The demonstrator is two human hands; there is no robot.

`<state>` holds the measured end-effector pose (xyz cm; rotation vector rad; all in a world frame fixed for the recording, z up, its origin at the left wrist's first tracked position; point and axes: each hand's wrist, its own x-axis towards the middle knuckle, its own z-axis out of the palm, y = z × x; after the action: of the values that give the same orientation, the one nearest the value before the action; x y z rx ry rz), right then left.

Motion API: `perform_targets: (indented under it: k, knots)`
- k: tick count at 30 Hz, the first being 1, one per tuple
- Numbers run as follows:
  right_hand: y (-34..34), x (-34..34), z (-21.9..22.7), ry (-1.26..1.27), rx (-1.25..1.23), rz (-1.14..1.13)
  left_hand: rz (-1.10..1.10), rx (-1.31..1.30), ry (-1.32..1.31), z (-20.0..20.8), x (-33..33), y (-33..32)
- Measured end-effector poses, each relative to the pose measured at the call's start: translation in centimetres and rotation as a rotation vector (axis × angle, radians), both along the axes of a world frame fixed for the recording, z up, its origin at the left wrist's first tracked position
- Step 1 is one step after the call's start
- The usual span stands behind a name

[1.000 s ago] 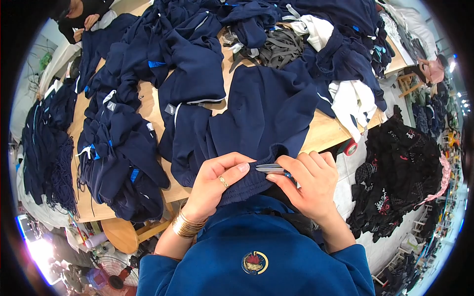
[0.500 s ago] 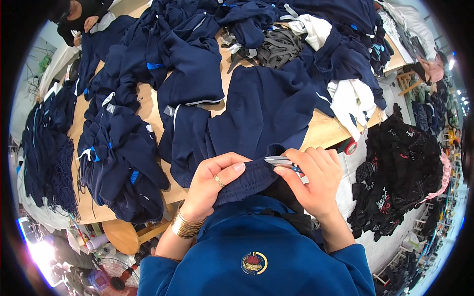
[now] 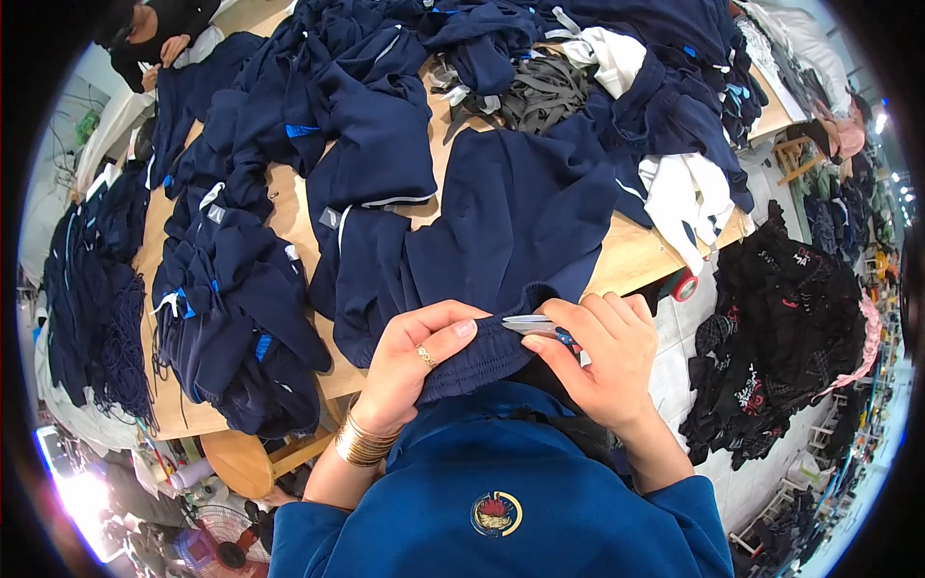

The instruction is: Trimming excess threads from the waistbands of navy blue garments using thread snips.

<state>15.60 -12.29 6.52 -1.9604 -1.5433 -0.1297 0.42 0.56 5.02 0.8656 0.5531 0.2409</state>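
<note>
Navy trousers lie over the near table edge, their gathered elastic waistband drawn up in front of me. My left hand pinches the left part of that waistband between thumb and fingers. In my right hand is a small pair of thread snips with metal blades and a blue part by the fingers. The blades lie at the waistband, pointing left toward my left thumb. Whatever thread may be between the blades is too small to make out.
Piles of navy garments cover much of the wooden table. Grey straps lie bundled at the back beside white cloth. Black garments are heaped at right. A stool and fan stand lower left; another person works far left.
My right hand and the snips have shifted slightly left along the waistband, closer to my left thumb. The left hand keeps its pinch in nearly the same place.
</note>
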Motion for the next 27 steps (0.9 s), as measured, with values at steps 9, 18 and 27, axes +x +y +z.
perform_targets:
  k: [9, 18, 27]
  knots:
    - [0.2, -0.1, 0.0, -0.016, 0.021, -0.012, -0.014, 0.095, -0.018, -0.1, -0.1, 0.0]
    - [0.3, -0.5, -0.1, 0.063, 0.013, -0.030, 0.018, 0.196, 0.006, -0.2, 0.0, -0.4]
    - [-0.1, -0.5, -1.0, 0.881, -0.051, -0.016, 0.007, 0.083, -0.015, 0.1, 0.2, -0.3]
